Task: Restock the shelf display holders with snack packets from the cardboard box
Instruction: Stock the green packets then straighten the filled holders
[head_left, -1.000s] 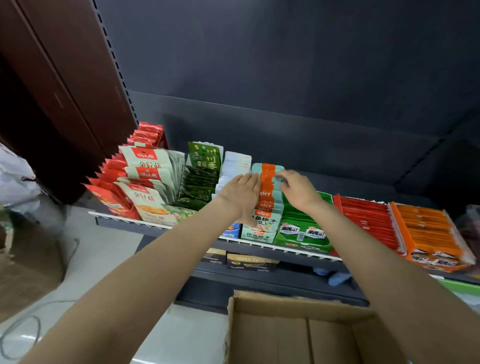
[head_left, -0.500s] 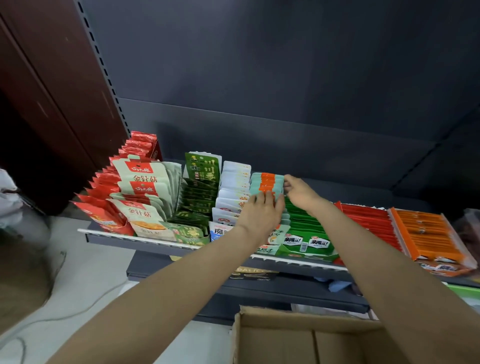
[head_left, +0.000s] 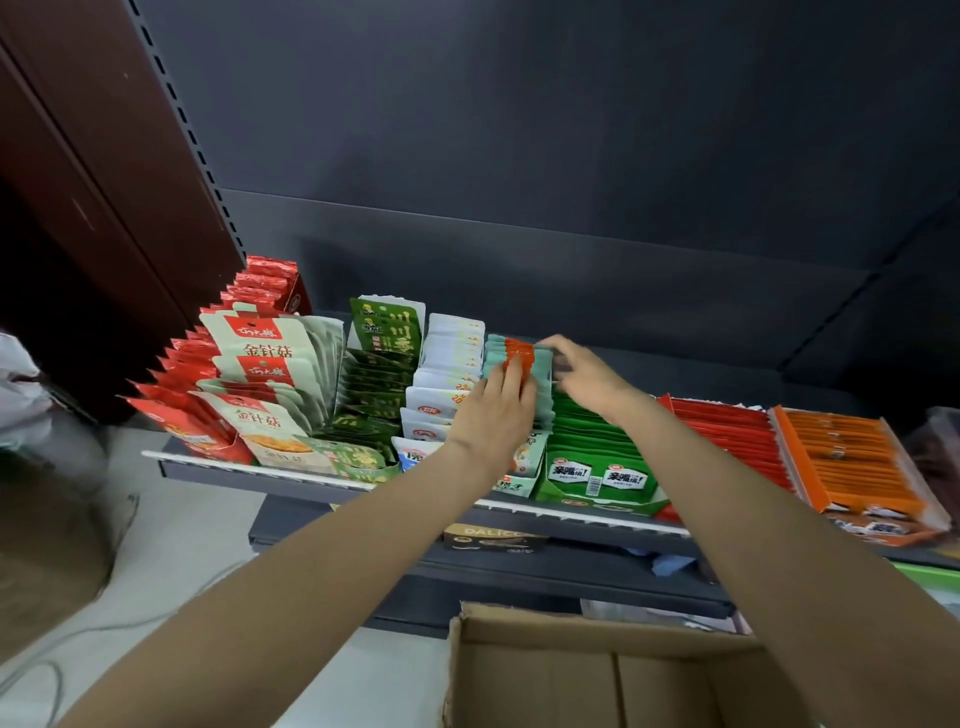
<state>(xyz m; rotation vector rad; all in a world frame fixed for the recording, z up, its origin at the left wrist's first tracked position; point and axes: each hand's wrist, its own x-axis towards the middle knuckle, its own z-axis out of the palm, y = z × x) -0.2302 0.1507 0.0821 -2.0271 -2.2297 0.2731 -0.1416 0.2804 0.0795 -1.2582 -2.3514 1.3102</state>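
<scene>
Both hands are on the teal packets (head_left: 519, 358), a row standing upright in its holder (head_left: 522, 480) on the shelf (head_left: 260, 470). The left hand (head_left: 496, 410) lies against the front of the row, fingers straight and pressed flat. The right hand (head_left: 582, 371) curls over the row's back end, fingertips pinching the rearmost packets. Just beside them sit white packets (head_left: 449, 364) to the left and green packets (head_left: 592, 441) to the right, with red packets (head_left: 727, 436) and orange ones (head_left: 841, 457) further along. The box (head_left: 571, 670) stands open on the floor below.
</scene>
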